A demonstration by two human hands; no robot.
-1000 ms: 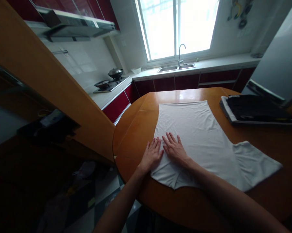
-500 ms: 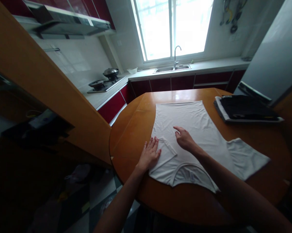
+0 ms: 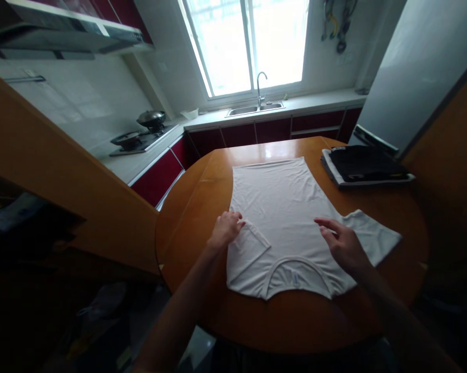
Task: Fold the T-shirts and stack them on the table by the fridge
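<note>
A white T-shirt (image 3: 282, 207) lies spread out, its neckline toward me and its hem at the far side. Its left sleeve is folded inward over the body, while the right sleeve sticks out to the side. My left hand (image 3: 227, 228) is at the shirt's left edge by the folded sleeve, fingers slightly bent and apart; whether the fingertips press on the cloth is hard to tell. Over the right part of the shirt, near the base of the outstretched sleeve, my right hand (image 3: 343, 243) hovers with its fingers extended and holds nothing.
The shirt rests on a round wooden table (image 3: 194, 207). A stack of folded dark and white clothes (image 3: 369, 166) sits at the back right. Beyond are a sink (image 3: 257, 109), a stove with a lidded pan (image 3: 151, 119), and a fridge (image 3: 396, 72) on the right.
My right hand has moved from the shirt's middle toward the right sleeve. My left hand has risen from lying flat to a bent-finger pose. The view has shifted to the right.
</note>
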